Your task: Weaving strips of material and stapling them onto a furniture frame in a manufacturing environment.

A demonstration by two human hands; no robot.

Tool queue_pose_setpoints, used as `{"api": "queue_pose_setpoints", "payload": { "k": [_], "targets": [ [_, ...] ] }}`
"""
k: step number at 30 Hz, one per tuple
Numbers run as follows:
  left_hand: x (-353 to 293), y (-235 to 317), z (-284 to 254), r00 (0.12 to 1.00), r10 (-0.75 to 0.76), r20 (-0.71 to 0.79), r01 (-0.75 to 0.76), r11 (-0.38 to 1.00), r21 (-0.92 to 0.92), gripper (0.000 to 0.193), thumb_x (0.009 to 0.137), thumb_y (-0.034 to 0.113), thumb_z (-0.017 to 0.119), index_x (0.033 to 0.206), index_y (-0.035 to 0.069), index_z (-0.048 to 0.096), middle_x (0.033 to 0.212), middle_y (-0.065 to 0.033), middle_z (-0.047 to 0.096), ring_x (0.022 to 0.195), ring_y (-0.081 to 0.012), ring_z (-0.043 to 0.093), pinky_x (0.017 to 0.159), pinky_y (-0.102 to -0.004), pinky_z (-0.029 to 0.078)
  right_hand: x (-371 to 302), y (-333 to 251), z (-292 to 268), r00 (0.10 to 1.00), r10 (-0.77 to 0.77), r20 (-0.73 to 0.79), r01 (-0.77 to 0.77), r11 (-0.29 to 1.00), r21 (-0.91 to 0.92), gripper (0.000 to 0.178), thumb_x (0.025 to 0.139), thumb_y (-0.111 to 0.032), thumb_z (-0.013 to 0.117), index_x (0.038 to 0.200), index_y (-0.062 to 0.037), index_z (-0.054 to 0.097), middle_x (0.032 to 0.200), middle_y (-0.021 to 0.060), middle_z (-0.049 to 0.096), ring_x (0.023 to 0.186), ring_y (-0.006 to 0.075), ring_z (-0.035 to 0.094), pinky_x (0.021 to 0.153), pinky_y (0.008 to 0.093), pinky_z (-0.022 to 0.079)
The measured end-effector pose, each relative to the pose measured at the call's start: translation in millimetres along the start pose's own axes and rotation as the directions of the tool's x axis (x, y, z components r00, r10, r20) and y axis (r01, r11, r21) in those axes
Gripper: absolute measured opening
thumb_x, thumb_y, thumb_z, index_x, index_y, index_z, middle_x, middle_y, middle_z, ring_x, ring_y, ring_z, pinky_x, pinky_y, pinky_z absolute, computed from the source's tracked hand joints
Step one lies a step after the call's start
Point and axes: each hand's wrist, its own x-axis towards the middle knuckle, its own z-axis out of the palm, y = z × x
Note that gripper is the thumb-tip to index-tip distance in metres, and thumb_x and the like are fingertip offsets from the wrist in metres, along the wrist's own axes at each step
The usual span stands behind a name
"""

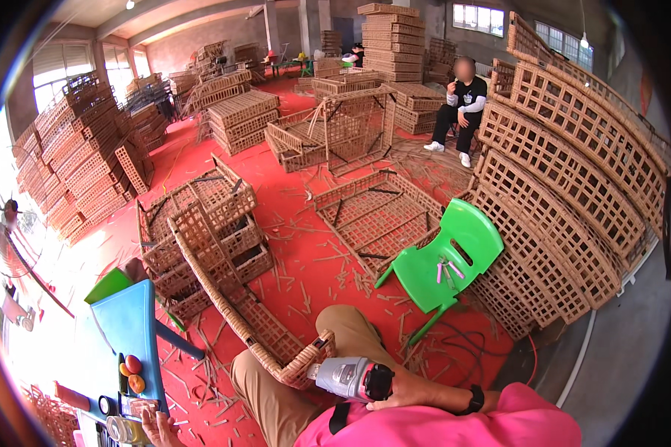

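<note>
In my right hand (pixel 397 390) is a grey nail gun (pixel 343 377) with a black and red end, lying across my lap. Its nose touches or nearly touches the corner of a woven rattan frame (pixel 224 302). That long frame leans from my knees to a stack of woven baskets (pixel 201 201) in front of me. My left hand (pixel 159 428) is out at the lower left, fingers apart, beside a clear jar (pixel 125 430) at the edge of a blue table (pixel 119 320). Whether it touches the jar, I cannot tell.
Round fruit (pixel 134 364) and a roll of tape (pixel 107 405) lie on the table. A green chair (pixel 451 253) holds pink-handled tools (pixel 447 272). Tall basket stacks (pixel 566 171) rise at right. A seated person (pixel 466 104) is beyond. Wood strips litter the red floor (pixel 298 253).
</note>
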Motion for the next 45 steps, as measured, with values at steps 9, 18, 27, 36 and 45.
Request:
{"api": "queue_pose_setpoints", "payload": {
  "k": [9, 18, 27, 36, 45],
  "targets": [
    [37.6, -81.5, -113.5, 0.974, 0.168, -0.154, -0.164, 0.986, 0.039, 0.039, 0.086, 0.015, 0.073, 0.12, 0.002, 0.059, 0.082, -0.0034, 0.063, 0.059, -0.0106, 0.059, 0.048, -0.0245, 0.048, 75.1, 15.4, 11.3, 0.855, -0.431, 0.289, 0.456, 0.89, -0.021, 0.077, 0.076, -0.025, 0.082, 0.142, -0.0029, 0.049, 0.145, 0.019, 0.05, 0.133, 0.0315, 0.05, 0.111, 0.0439, 0.04],
    [-15.9, 25.2, -106.6, 0.959, -0.029, -0.283, 0.009, 0.997, -0.073, 0.071, 0.085, 0.014, 0.078, 0.141, -0.007, 0.04, 0.082, -0.0032, 0.063, 0.068, -0.009, 0.061, 0.057, -0.0237, 0.048, 161.6, -43.5, 52.7, 0.528, -0.573, 0.627, 0.595, 0.776, 0.208, 0.068, 0.077, -0.021, 0.081, 0.135, -0.0035, 0.05, 0.135, 0.0165, 0.052, 0.122, 0.0286, 0.051, 0.102, 0.0413, 0.041],
    [-71.0, 178.4, 51.8, 0.727, 0.428, 0.537, -0.561, 0.821, 0.106, 0.068, 0.093, 0.021, 0.069, 0.152, 0.013, 0.037, 0.072, -0.0075, 0.059, 0.067, -0.0136, 0.058, 0.063, -0.0334, 0.046, 102.5, -14.9, 9.6, 0.734, -0.477, 0.483, 0.455, 0.874, 0.172, 0.058, 0.078, -0.017, 0.079, 0.128, -0.0041, 0.052, 0.124, 0.014, 0.053, 0.111, 0.0257, 0.052, 0.094, 0.0388, 0.042],
    [-101.2, 221.0, 161.7, 0.264, 0.492, 0.83, -0.784, 0.61, -0.112, 0.076, 0.091, 0.025, 0.065, 0.156, 0.015, 0.028, 0.078, -0.0252, 0.064, 0.077, -0.0454, 0.063, 0.068, -0.054, 0.047, 49.7, -4.9, -10.6, 0.89, -0.345, 0.297, 0.309, 0.937, 0.16, 0.049, 0.079, -0.013, 0.078, 0.12, -0.0048, 0.053, 0.114, 0.0116, 0.055, 0.099, 0.0227, 0.053, 0.085, 0.0363, 0.043],
    [-99.9, 222.1, 211.3, 0.211, 0.616, 0.759, -0.763, 0.589, -0.266, 0.077, 0.083, 0.01, 0.063, 0.153, 0.016, 0.032, 0.093, -0.0271, 0.068, 0.082, -0.0487, 0.063, 0.074, -0.0552, 0.049, 46.2, -15.3, -9.3, 0.943, -0.28, 0.182, 0.242, 0.948, 0.205, 0.04, 0.08, -0.009, 0.076, 0.113, -0.0054, 0.055, 0.103, 0.0091, 0.057, 0.088, 0.0198, 0.054, 0.076, 0.0337, 0.044]
  ]
}}
